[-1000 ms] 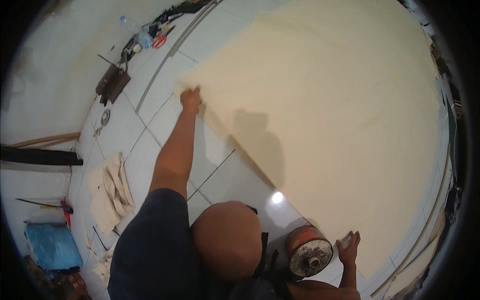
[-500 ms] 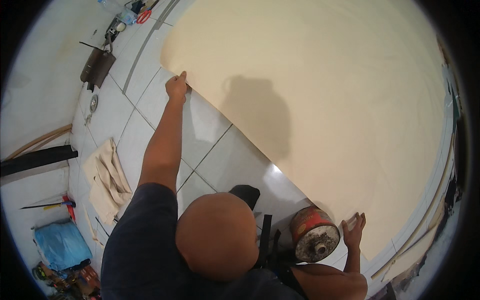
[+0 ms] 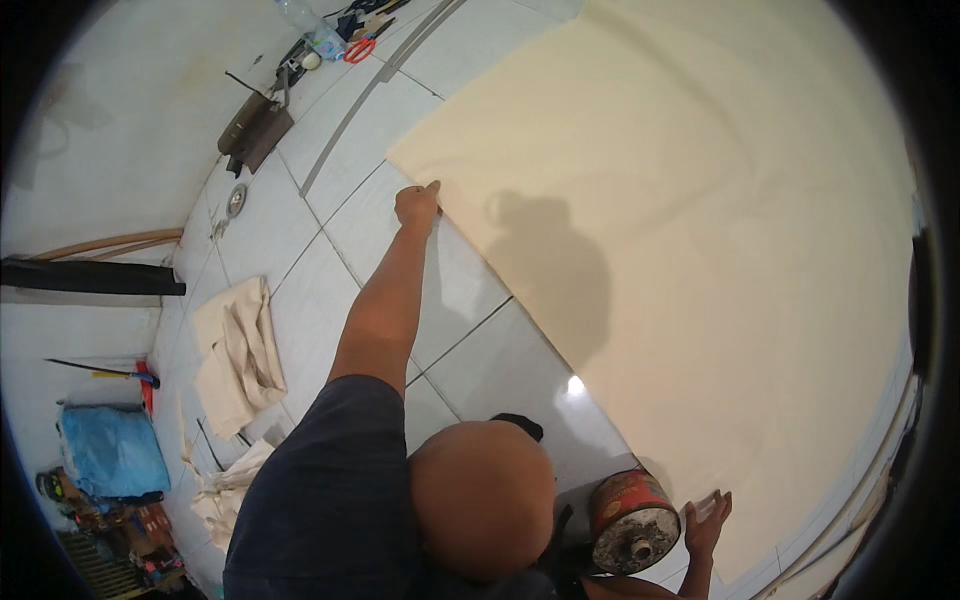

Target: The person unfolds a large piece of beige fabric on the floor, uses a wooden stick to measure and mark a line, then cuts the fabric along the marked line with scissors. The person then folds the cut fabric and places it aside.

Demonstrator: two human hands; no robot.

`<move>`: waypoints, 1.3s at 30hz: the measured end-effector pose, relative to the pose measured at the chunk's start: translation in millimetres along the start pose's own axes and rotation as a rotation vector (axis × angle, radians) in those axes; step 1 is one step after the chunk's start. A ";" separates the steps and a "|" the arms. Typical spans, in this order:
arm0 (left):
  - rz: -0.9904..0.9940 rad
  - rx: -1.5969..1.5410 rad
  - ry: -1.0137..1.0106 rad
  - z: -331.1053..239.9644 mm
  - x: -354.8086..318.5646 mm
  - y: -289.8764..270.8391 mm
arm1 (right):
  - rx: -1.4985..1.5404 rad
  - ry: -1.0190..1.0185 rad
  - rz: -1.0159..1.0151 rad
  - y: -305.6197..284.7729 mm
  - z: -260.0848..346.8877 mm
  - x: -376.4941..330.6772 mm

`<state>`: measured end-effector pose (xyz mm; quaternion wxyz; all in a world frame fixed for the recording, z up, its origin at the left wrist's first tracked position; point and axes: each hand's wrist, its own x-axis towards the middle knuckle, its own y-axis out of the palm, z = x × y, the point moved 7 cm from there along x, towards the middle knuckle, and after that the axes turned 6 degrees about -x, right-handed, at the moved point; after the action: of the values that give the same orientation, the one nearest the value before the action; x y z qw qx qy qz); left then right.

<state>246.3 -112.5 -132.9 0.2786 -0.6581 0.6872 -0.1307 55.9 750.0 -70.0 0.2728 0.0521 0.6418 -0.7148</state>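
A large cream cloth (image 3: 720, 330) lies spread over the tiled floor, its near edge running diagonally. At its left end, close to a corner, my left hand (image 3: 416, 206) is closed on the edge, thumb lying on top. My right hand (image 3: 707, 524) rests on the near part of the cloth, thumb and fingers apart. Between that hand and my bent knee (image 3: 480, 500) stands a red and black tin (image 3: 630, 505) with a grimy top and small cap, against the cloth's edge. A shadow falls across the cloth.
To the left lie a folded cream cloth (image 3: 237, 350) and a blue plastic bundle (image 3: 115, 450). Farther off are a brown metal box-like part (image 3: 255, 130), orange-handled scissors (image 3: 360, 50) and a plastic bottle (image 3: 310, 28). Long strips (image 3: 850, 520) line the right side.
The view has shifted left, so most things sit farther right and lower. The cloth's far left edge has drawn away to the right, baring more tile. Both hands stay at the edge.
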 end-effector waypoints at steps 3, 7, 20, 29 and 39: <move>-0.004 -0.069 -0.060 12.9 9.3 0.6 | 0.009 -0.018 -0.017 0.3 0.0 1.7; -0.053 -0.082 -0.053 24.0 23.2 -10.7 | 0.052 -0.025 0.008 -3.1 15.5 5.2; -0.075 0.431 0.820 -67.3 -126.2 46.2 | 0.149 0.018 -0.144 -1.3 -28.1 -1.6; 1.371 0.567 1.690 -44.2 -467.0 105.7 | -0.122 0.119 -0.269 -21.4 -6.9 -10.6; 1.289 0.630 1.791 -36.5 -475.8 106.3 | -0.060 0.059 -0.484 -21.3 -42.4 -18.5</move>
<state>127.4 356.3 -61.0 -0.1430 0.2441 0.7848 -0.5514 50.1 796.6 -50.5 0.0761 -0.0905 0.6642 -0.7382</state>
